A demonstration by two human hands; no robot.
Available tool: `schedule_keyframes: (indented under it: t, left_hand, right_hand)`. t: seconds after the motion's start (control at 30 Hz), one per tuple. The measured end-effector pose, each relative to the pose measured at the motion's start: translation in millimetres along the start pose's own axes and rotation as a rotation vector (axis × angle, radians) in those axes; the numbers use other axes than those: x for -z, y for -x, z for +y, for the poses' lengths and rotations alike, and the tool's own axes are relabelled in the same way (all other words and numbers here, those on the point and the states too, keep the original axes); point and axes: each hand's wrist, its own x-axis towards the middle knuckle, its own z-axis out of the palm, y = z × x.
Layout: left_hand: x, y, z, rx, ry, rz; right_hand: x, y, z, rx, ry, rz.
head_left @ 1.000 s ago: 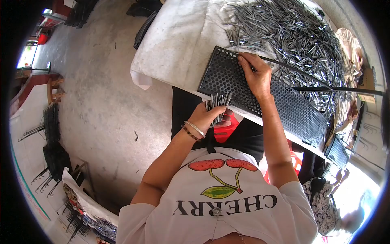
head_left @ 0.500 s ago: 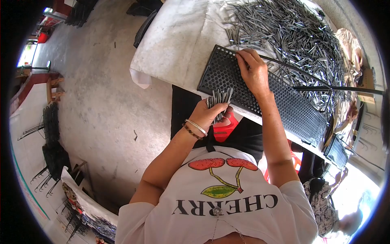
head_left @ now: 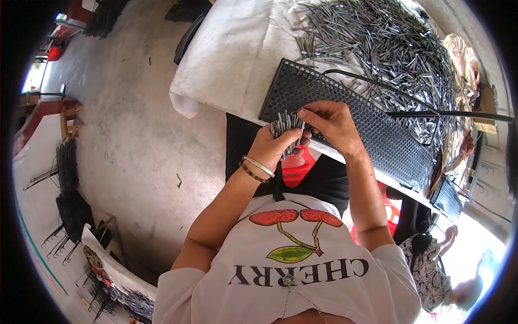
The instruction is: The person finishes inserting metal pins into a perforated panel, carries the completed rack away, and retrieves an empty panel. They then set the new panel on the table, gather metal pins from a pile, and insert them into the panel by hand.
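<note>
My left hand (head_left: 264, 148) is closed around a bundle of thin metal strips (head_left: 283, 125), their ends standing up above the thumb. At the bundle's right side is my right hand (head_left: 339, 128), thumb and forefinger pinched on the end of one metal strip. Under and beyond the right hand lies a black perforated panel (head_left: 372, 127) with rows of round holes, slanting along the table's near edge. Several of the left hand's fingers are hidden behind the bundle.
A large heap of loose metal strips (head_left: 388, 48) covers the far right of the cloth-covered table (head_left: 226, 59). A black bar (head_left: 453, 115) reaches over the panel from the right. A red stool (head_left: 297, 170) shows below the table. Another person (head_left: 431, 264) is at lower right.
My right hand has come off the perforated panel, moving down and left to the bundle. My left hand keeps hold of the strips and has barely moved.
</note>
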Motion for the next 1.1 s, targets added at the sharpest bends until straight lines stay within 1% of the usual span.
schedule_keyframes:
  t: [0.03,0.1,0.2,0.23,0.3,0.4,0.47,0.67,0.8,0.87,0.97,1.1]
  left_hand:
    - [-0.1,-0.5,-1.1,0.012,-0.019,0.001]
    - [0.1,-1.9,-3.8,0.034,-0.058,0.002]
    - [-4.6,-3.6,-5.6,0.022,-0.025,0.07]
    - [-4.3,-4.0,-5.3,0.021,-0.035,0.052]
    - [-2.5,-5.2,-4.3,0.019,-0.055,0.019]
    - [-3.2,-6.5,-1.3,0.007,0.012,-0.006]
    - [-3.7,-8.5,1.4,0.011,0.015,0.007]
    - [-5.9,-13.2,3.4,0.021,0.054,0.01]
    - [-9.8,-12.8,6.9,0.007,0.058,0.001]
    - [-7.8,-13.6,4.3,-0.019,0.005,-0.01]
    - [-5.6,-14.6,-0.2,-0.042,-0.03,-0.003]
    - [-4.9,-14.0,-2.0,-0.096,-0.095,0.018]
  right_hand:
    - [0.4,1.0,-0.8,-0.045,-0.031,-0.003]
    - [1.3,1.1,3.5,-0.059,-0.034,0.017]
    - [2.2,1.6,7.5,-0.06,-0.036,0.062]
    - [2.5,1.6,8.1,-0.059,-0.036,0.078]
    - [4.1,1.0,9.8,-0.019,-0.081,0.121]
    - [13.3,-2.9,7.0,0.02,-0.144,0.18]
    - [16.3,-3.6,-1.9,0.005,-0.149,0.2]
    - [25.9,-10.5,-3.6,0.073,-0.191,0.29]
    - [19.0,-7.5,-5.0,0.03,-0.141,0.193]
    - [14.9,-6.5,-1.7,0.02,-0.12,0.142]
    - [14.5,-5.8,1.9,-0.018,-0.086,0.15]
    - [16.1,-5.4,7.8,0.002,-0.082,0.144]
